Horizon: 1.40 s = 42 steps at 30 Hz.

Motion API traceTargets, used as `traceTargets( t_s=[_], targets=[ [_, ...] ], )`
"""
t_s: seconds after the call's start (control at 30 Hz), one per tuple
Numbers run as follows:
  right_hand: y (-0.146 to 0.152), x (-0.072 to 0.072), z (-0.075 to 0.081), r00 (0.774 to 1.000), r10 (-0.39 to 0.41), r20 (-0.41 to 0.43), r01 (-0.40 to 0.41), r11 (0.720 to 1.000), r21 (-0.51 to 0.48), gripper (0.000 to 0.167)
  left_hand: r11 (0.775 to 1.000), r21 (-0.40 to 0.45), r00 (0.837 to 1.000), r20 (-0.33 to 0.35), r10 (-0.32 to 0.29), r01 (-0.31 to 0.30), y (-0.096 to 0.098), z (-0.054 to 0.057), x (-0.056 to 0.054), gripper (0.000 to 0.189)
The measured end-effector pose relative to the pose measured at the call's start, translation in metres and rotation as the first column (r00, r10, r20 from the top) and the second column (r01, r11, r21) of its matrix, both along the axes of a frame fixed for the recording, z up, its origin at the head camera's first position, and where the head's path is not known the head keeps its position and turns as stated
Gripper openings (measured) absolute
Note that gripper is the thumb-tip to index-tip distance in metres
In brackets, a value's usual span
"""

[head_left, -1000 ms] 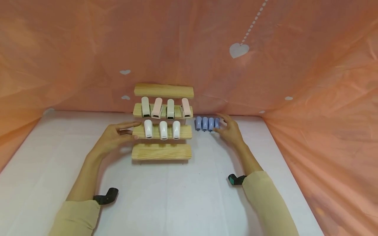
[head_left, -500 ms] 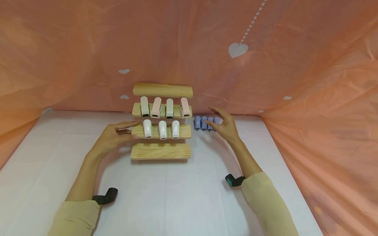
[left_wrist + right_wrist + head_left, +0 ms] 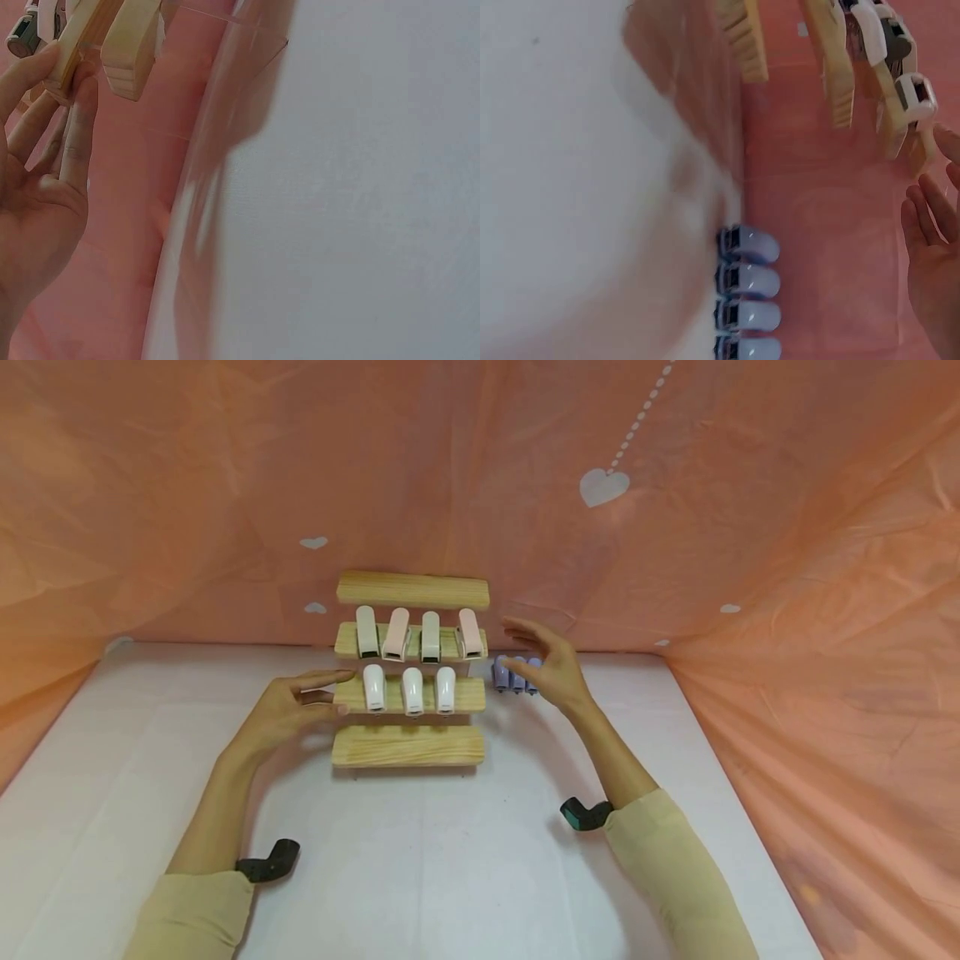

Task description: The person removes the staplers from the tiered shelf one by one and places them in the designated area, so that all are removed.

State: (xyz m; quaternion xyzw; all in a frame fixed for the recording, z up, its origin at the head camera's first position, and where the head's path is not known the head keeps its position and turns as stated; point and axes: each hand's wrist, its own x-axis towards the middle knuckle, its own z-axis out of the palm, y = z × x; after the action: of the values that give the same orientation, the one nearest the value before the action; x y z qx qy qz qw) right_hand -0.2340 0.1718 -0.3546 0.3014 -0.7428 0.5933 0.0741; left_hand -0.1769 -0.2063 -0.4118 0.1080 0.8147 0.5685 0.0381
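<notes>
A tiered wooden rack [image 3: 408,745] stands against the back sheet. My left hand [image 3: 288,706] pinches the left end of its second-lowest board [image 3: 69,45] between thumb and fingers. That board bears white mini staplers [image 3: 413,692]. Above them, pale green staplers [image 3: 431,637] and pink staplers [image 3: 470,633] sit on another board. My right hand [image 3: 558,672] hovers right of the rack with fingers extended, holding nothing visible. Several lavender-blue mini staplers [image 3: 757,282] stand in a row behind it, partly hidden by the hand in the head view.
The topmost and lowest boards bear no staplers. A white-covered table [image 3: 450,860] runs forward from the rack. Orange sheeting [image 3: 750,527] with white hearts hangs behind and on both sides. Each wrist wears a black camera [image 3: 272,860].
My right hand has moved left and up, from the right end of the blue stapler row towards the rack. My left hand keeps its hold on the board.
</notes>
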Motion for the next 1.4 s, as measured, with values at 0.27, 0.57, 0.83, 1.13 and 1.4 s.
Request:
traceTargets(
  t_s=[0.27, 0.57, 0.83, 1.13, 1.4],
  targets=[
    [-0.018, -0.004, 0.016, 0.998, 0.048, 0.028, -0.050, 0.995, 0.087, 0.053, 1.000, 0.017, 1.000, -0.006, -0.002, 0.002, 0.000, -0.001, 0.000, 0.054],
    [-0.026, -0.012, 0.018, 0.994, 0.047, 0.100, -0.063, 0.984, 0.167, 0.060, 1.000, 0.022, 1.000, 0.000, -0.002, 0.002, 0.001, 0.001, 0.001, 0.054],
    [-0.028, -0.029, 0.002, 0.997, 0.001, 0.077, -0.021, 0.966, 0.257, 0.068, 1.000, 0.030, 1.000, 0.001, -0.004, 0.004, 0.001, 0.000, -0.002, 0.054],
    [-0.030, -0.028, 0.001, 0.998, -0.010, 0.063, -0.009, 0.959, 0.284, 0.070, 0.998, 0.055, 1.000, 0.010, -0.013, 0.012, 0.002, -0.001, 0.000, 0.053],
    [-0.018, -0.022, -0.001, 0.990, 0.039, 0.139, -0.064, 0.982, 0.179, 0.071, 0.999, 0.048, 1.000, -0.004, -0.007, 0.007, 0.000, -0.002, 0.000, 0.053]
  ],
)
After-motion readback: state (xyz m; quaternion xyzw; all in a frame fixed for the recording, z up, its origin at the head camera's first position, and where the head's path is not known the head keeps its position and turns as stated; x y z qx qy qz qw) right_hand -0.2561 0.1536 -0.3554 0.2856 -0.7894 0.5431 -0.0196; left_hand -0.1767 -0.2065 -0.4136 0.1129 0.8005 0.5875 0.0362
